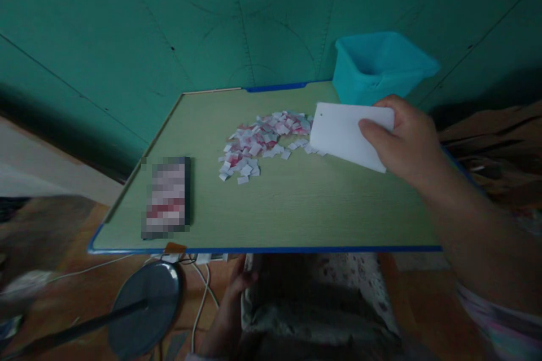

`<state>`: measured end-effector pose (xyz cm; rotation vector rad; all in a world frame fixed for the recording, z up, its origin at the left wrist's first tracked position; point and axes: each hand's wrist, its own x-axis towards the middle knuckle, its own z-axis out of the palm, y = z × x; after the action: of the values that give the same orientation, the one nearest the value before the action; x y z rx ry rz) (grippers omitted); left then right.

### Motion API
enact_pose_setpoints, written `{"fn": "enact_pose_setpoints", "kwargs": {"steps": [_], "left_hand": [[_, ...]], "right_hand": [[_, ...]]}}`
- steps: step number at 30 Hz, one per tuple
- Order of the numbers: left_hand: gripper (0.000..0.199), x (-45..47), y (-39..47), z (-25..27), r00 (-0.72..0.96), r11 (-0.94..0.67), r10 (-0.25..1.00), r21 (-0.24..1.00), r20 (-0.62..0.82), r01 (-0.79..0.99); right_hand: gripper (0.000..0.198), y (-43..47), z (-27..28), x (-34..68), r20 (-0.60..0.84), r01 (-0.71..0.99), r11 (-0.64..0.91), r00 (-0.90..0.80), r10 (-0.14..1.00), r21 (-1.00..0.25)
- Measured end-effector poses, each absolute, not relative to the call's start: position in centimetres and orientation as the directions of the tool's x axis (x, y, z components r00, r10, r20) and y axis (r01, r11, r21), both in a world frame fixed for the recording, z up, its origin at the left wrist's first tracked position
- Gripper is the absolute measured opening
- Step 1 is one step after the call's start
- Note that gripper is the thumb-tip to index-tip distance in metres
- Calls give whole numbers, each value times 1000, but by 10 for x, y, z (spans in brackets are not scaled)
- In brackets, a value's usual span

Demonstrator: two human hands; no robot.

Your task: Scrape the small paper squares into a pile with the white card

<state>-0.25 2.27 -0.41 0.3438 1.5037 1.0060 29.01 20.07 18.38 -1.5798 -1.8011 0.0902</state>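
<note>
My right hand (402, 132) is closed on a flat white card (342, 130), thumb on top, held above the table's right half. A small dark dot marks the card's far left corner. Behind and left of the card, small square paper pieces (258, 138), white and pinkish, lie in a loose curved heap; the card covers some at the right end. Below the table's front edge, my left hand (241, 282) has its fingers curled at the pale edge of something dark inside and speckled outside (366, 276), whose kind I cannot make out.
The pale green table (296, 208) has blue edging. A turquoise plastic bin (364, 82) stands at its back right, against a green wall (203, 22). A blurred-out flat item (167, 197) lies at the left. On the floor are a round grey base with a pole (144, 310) and white cables (201, 310).
</note>
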Motion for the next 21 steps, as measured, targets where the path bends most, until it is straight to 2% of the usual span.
{"fn": "enact_pose_setpoints", "kwargs": {"steps": [5, 9, 13, 16, 18, 21], "left_hand": [[26, 10, 20, -1, -338, 454, 763, 829, -551, -327], [27, 14, 20, 2, -393, 467, 741, 838, -545, -281], [23, 12, 23, 3, -373, 475, 744, 832, -554, -287], [24, 7, 24, 0, -267, 556, 730, 773, -630, -304], [28, 6, 24, -2, -216, 582, 725, 749, -654, -315], [28, 8, 22, -3, -276, 513, 737, 777, -617, -366]], "right_hand": [[17, 203, 187, 298, 530, 836, 233, 81, 844, -497], [24, 201, 184, 295, 529, 789, 292, 50, 847, -541], [29, 194, 178, 281, 430, 769, 322, -69, 900, -552], [29, 190, 177, 275, 368, 802, 319, -134, 920, -505], [27, 191, 178, 276, 395, 826, 301, -105, 913, -477], [24, 196, 180, 284, 463, 839, 271, -27, 886, -471]]}}
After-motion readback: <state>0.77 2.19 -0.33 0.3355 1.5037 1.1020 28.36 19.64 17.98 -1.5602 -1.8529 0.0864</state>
